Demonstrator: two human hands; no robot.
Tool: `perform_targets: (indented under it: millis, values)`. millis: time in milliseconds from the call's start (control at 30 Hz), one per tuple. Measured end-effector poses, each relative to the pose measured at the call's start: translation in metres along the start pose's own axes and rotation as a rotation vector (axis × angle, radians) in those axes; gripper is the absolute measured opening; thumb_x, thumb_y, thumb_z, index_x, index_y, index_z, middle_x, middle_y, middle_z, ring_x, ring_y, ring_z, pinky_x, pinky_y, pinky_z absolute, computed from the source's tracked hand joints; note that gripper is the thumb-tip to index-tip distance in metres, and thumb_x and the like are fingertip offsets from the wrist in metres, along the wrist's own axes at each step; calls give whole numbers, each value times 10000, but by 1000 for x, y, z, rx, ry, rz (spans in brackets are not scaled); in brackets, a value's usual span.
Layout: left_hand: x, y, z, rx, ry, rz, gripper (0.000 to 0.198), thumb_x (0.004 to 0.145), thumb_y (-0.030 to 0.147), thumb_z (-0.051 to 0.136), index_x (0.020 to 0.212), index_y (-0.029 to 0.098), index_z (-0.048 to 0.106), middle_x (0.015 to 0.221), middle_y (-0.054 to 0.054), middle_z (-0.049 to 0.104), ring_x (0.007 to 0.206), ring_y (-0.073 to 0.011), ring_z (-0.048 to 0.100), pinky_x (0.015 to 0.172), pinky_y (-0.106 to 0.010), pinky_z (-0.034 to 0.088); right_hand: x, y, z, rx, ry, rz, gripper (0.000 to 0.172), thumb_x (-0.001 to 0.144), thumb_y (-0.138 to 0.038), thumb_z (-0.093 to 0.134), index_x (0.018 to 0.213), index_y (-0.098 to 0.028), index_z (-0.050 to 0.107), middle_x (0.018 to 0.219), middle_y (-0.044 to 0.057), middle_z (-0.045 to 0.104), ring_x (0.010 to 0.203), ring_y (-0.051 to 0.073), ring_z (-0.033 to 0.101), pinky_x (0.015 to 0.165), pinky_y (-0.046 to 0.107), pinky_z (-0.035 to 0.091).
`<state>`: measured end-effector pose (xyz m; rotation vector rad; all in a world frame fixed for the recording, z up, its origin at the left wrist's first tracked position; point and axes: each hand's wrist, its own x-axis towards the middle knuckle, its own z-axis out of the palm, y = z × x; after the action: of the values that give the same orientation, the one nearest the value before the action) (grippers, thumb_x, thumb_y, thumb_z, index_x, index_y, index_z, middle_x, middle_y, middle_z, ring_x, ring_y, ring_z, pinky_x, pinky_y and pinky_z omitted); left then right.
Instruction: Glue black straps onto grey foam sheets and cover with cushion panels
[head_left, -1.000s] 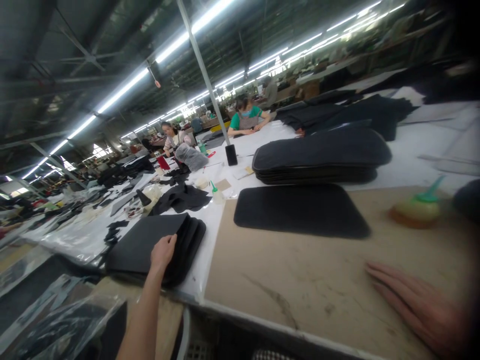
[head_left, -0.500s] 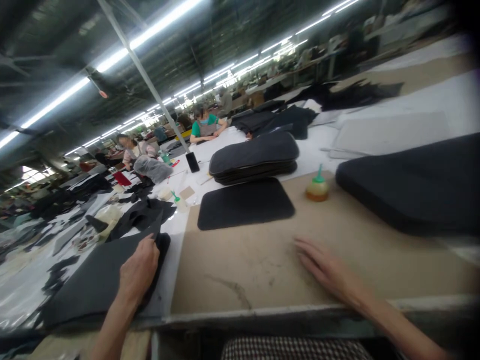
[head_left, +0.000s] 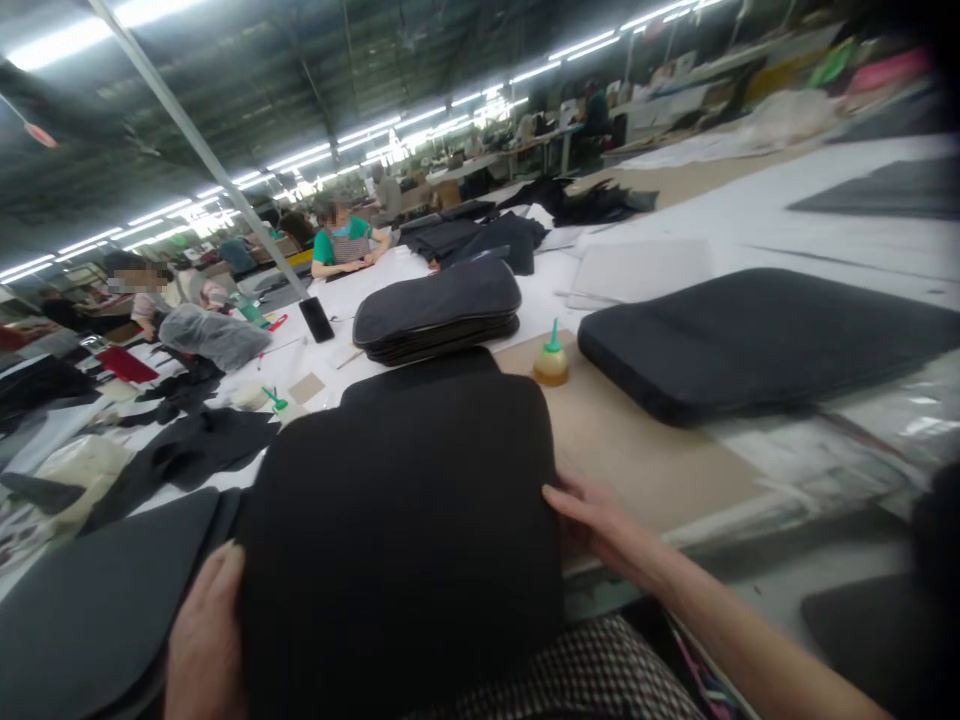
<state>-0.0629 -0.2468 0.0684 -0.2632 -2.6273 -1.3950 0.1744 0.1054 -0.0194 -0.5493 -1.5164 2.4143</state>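
A large black foam panel with rounded corners fills the near middle of the view, over the brown work board. My left hand grips its lower left edge, fingers curled behind it. My right hand rests against the panel's right edge, thumb on top. To the left lies a stack of similar dark panels. Another flat black panel shows on the board just behind the held one.
A glue bottle with a green nozzle stands on the board. A stack of dark padded pieces lies beyond it and a bigger one to the right. Fabric scraps litter the left. Seated workers sit farther along the table.
My left hand has lifted a black panel off the left stack and brought it in front of me; my right hand has moved from the bare board to the panel's right edge. The view has swung right.
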Motion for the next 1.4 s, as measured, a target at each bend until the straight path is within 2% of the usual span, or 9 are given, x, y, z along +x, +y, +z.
perform_targets:
  millis: [100,267,433,667,733,833,967,1100,1400]
  values:
    - [-4,-50,31,138,-203,-84,435,898,589,468,1011,218,667,895,-8,723,863,-231,671,768,-320,509,-5,3,-14,-55,162,-3,496,833,-471,725,1269,-252,635,1207,70,728,1096,288,688,973,434,557]
    - [-14,-97,59,653,-360,80,333,984,452,331,990,254,599,771,-46,707,731,-253,696,609,-295,426,-2,16,-42,-631,339,-92,346,848,-545,649,967,-221,671,958,70,770,885,286,725,781,397,589]
    - [-16,-91,63,1099,-412,221,291,1002,355,333,1077,264,600,754,-63,716,629,-266,698,501,-275,332,3,24,-51,-1072,498,-128,302,869,-501,591,1017,-239,619,849,57,757,747,279,708,684,402,549]
    - [-16,-88,63,1144,-370,181,375,1013,489,290,1057,271,592,756,-36,697,626,-260,690,496,-294,391,3,29,-45,-1269,510,-117,464,920,-489,515,1309,-237,488,821,39,732,695,268,698,586,351,487]
    - [-17,-86,63,1100,-295,290,373,1016,461,299,1139,245,576,923,-72,715,743,-271,701,572,-335,470,2,29,-45,-1383,547,-120,480,930,-512,499,1325,-238,493,815,44,716,681,268,685,572,352,475]
    - [-18,-79,69,958,-175,544,365,1014,348,336,1273,192,540,1236,-142,646,1071,-307,641,867,-422,511,0,27,-47,-1546,552,-195,404,941,-532,494,1212,-242,572,943,79,703,844,287,681,645,368,501]
    - [-23,-68,92,663,-294,700,412,1012,337,377,1395,212,467,1442,-128,533,1315,-267,510,1088,-434,414,-2,27,-52,-1540,506,-252,374,946,-517,509,1167,-227,595,1051,99,669,943,278,655,748,379,523]
    - [-30,-66,113,714,-492,800,568,1003,451,410,1524,239,337,1606,-112,348,1481,-284,305,1179,-507,276,-3,28,-53,-1478,534,-190,416,934,-510,542,1235,-224,557,1063,86,672,843,249,663,708,365,512]
    - [-35,-64,116,794,-511,786,605,1008,481,376,1554,231,303,1633,-102,288,1512,-271,237,1206,-504,205,-2,28,-54,-1421,558,-182,415,909,-506,588,1226,-239,574,955,46,677,760,218,637,619,315,446]
